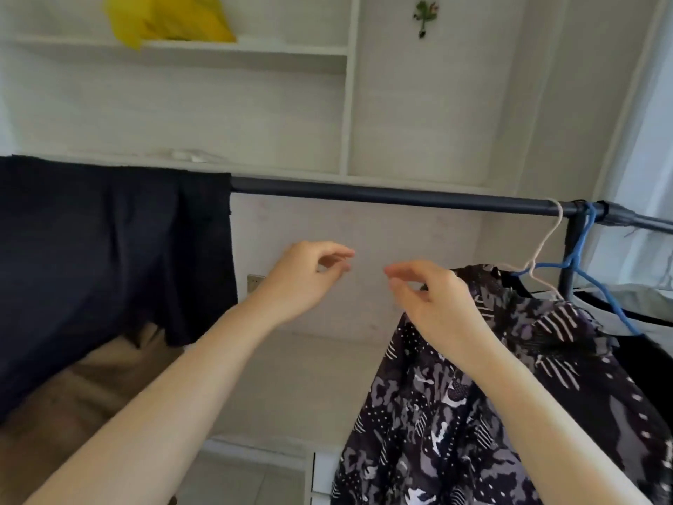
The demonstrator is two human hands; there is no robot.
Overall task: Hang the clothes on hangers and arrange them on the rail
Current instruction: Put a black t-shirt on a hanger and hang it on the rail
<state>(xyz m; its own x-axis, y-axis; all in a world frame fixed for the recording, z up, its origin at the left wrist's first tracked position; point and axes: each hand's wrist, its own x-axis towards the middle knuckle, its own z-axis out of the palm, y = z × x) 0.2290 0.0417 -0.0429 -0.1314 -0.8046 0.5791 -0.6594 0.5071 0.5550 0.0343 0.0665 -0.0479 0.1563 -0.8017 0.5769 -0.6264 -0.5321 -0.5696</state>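
**Both hands free below the rail, patterned garment hung at 3 o'clock**

The dark round metal rail (pixel 393 196) runs from 9 to 3 o'clock across the view. The left hand (pixel 304 277) hovers under its bare middle stretch, fingers loosely curled and holding nothing. The right hand (pixel 433 298) sits just beside it, fingers relaxed and empty, its back against the black-and-grey patterned garment (pixel 473 406). That garment hangs on the thin white wire hanger (pixel 542 249), hooked at the rail's 3 o'clock end beside 1 blue plastic hanger (pixel 582 264). A navy cloth (pixel 109 256) lies draped over the rail at 9 o'clock, nearer the left hand, and is probably next for a hanger.
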